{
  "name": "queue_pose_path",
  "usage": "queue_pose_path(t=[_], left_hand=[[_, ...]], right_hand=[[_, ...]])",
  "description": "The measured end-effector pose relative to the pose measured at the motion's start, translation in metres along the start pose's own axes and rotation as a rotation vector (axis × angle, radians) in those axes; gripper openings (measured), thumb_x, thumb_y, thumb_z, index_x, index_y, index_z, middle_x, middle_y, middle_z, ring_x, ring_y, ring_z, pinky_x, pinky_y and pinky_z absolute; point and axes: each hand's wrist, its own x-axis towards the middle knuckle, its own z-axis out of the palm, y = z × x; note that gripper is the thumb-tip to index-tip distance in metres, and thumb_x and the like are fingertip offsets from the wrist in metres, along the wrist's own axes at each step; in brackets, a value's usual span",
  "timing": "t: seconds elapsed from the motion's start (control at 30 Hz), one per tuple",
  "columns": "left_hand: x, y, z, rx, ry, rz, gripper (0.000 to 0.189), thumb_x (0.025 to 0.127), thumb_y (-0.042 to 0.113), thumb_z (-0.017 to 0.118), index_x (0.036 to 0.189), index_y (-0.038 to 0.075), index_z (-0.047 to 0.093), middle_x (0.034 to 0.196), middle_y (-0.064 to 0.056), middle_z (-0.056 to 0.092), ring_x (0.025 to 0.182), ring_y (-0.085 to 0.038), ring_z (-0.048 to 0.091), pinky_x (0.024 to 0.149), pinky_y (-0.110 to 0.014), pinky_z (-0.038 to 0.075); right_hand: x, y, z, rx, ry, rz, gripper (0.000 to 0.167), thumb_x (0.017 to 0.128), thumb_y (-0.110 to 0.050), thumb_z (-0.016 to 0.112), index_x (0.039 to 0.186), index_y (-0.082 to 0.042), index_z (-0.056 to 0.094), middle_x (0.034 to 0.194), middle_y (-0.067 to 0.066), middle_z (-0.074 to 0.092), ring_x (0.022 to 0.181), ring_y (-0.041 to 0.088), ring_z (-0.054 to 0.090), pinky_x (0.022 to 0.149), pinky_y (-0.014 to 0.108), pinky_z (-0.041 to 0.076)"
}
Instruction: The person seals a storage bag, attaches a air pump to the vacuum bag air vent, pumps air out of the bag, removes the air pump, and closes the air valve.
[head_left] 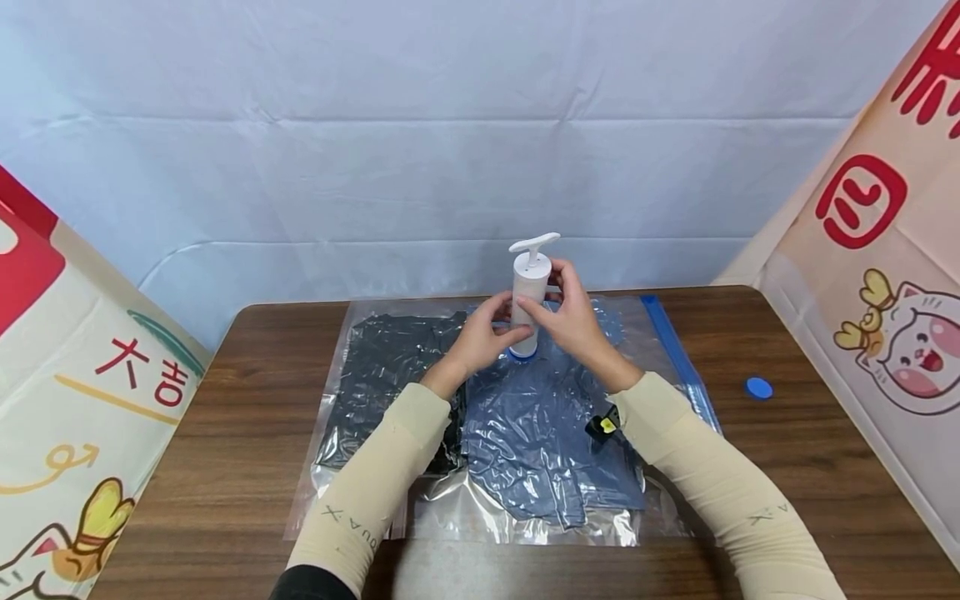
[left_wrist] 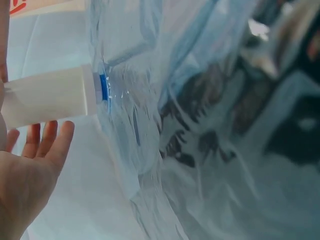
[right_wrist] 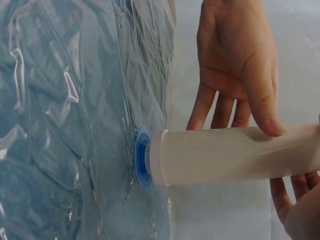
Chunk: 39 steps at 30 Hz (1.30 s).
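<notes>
A white hand pump (head_left: 528,292) stands upright on the blue valve (head_left: 522,356) of a clear vacuum bag (head_left: 525,467) that lies flat on the brown table (head_left: 787,467). Its T-handle is pushed down near the barrel. My left hand (head_left: 483,333) holds the barrel from the left, and my right hand (head_left: 573,321) holds it from the right. The right wrist view shows the pump (right_wrist: 225,155) seated on the valve (right_wrist: 141,157), the left hand's (right_wrist: 235,55) thumb on the barrel and its fingers behind. In the left wrist view my palm (left_wrist: 30,170) lies beside the pump (left_wrist: 45,97).
Inside the bag lie a black garment (head_left: 390,367) on the left and a blue-grey one (head_left: 540,442) on the right. A blue zip strip (head_left: 675,350) runs along the bag's right edge. A round blue cap (head_left: 759,387) sits further right. Printed banners stand on both sides.
</notes>
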Motion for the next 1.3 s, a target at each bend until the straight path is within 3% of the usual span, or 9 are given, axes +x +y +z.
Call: queue_pose_path(t=[0.13, 0.27, 0.47, 0.63, 0.83, 1.07, 1.3], left_hand=[[-0.002, 0.000, -0.002, 0.007, -0.009, 0.013, 0.052, 0.102, 0.018, 0.065, 0.150, 0.008, 0.048, 0.138, -0.014, 0.053, 0.130, -0.027, 0.055, 0.102, -0.033, 0.051], [-0.003, 0.002, -0.003, -0.012, 0.018, 0.011, 0.045, 0.103, 0.016, 0.063, 0.145, 0.004, 0.052, 0.144, -0.014, 0.054, 0.136, -0.027, 0.052, 0.105, -0.031, 0.049], [-0.002, 0.002, -0.001, -0.082, 0.036, -0.008, 0.046, 0.098, 0.014, 0.070, 0.137, 0.001, 0.051, 0.139, -0.017, 0.056, 0.133, -0.027, 0.055, 0.104, -0.025, 0.049], [-0.004, 0.001, -0.004, -0.128, 0.027, -0.007, 0.049, 0.097, 0.012, 0.072, 0.137, 0.001, 0.048, 0.135, -0.018, 0.059, 0.127, -0.029, 0.060, 0.102, -0.026, 0.050], [-0.003, -0.001, -0.006, -0.068, 0.042, 0.006, 0.054, 0.097, 0.012, 0.073, 0.144, 0.002, 0.049, 0.131, -0.017, 0.063, 0.120, -0.028, 0.063, 0.098, -0.032, 0.053], [-0.004, -0.001, -0.006, 0.059, 0.040, 0.010, 0.046, 0.099, 0.019, 0.069, 0.142, 0.006, 0.058, 0.126, -0.013, 0.058, 0.117, -0.025, 0.061, 0.094, -0.032, 0.055], [-0.005, -0.003, -0.006, 0.020, 0.072, 0.002, 0.037, 0.100, 0.017, 0.068, 0.134, 0.004, 0.061, 0.135, -0.012, 0.059, 0.127, -0.026, 0.059, 0.102, -0.036, 0.052]], right_hand=[[0.000, 0.001, 0.000, -0.001, 0.003, -0.017, 0.052, 0.097, 0.005, 0.063, 0.141, 0.016, 0.038, 0.136, 0.035, 0.046, 0.123, 0.048, 0.047, 0.103, 0.060, 0.042], [0.000, 0.001, 0.000, -0.002, 0.002, -0.006, 0.057, 0.096, 0.004, 0.066, 0.144, 0.014, 0.036, 0.138, 0.034, 0.046, 0.125, 0.047, 0.046, 0.103, 0.059, 0.042], [0.005, 0.020, 0.001, 0.044, 0.021, -0.007, 0.059, 0.095, 0.005, 0.068, 0.142, 0.009, 0.033, 0.136, 0.028, 0.047, 0.121, 0.037, 0.050, 0.098, 0.047, 0.044], [0.001, 0.001, 0.000, 0.023, -0.003, -0.030, 0.050, 0.097, 0.007, 0.062, 0.141, 0.016, 0.038, 0.136, 0.033, 0.046, 0.124, 0.045, 0.048, 0.102, 0.056, 0.042], [0.000, 0.002, -0.001, 0.006, 0.010, -0.012, 0.059, 0.095, 0.006, 0.067, 0.145, 0.013, 0.037, 0.137, 0.032, 0.047, 0.125, 0.044, 0.046, 0.103, 0.056, 0.042], [0.009, 0.041, 0.001, 0.064, 0.054, -0.026, 0.057, 0.093, 0.006, 0.070, 0.140, 0.010, 0.038, 0.136, 0.029, 0.047, 0.123, 0.042, 0.048, 0.098, 0.055, 0.045], [0.007, 0.048, -0.002, 0.037, 0.032, -0.050, 0.054, 0.094, 0.000, 0.072, 0.143, 0.003, 0.048, 0.136, 0.021, 0.053, 0.123, 0.034, 0.052, 0.102, 0.050, 0.046]])
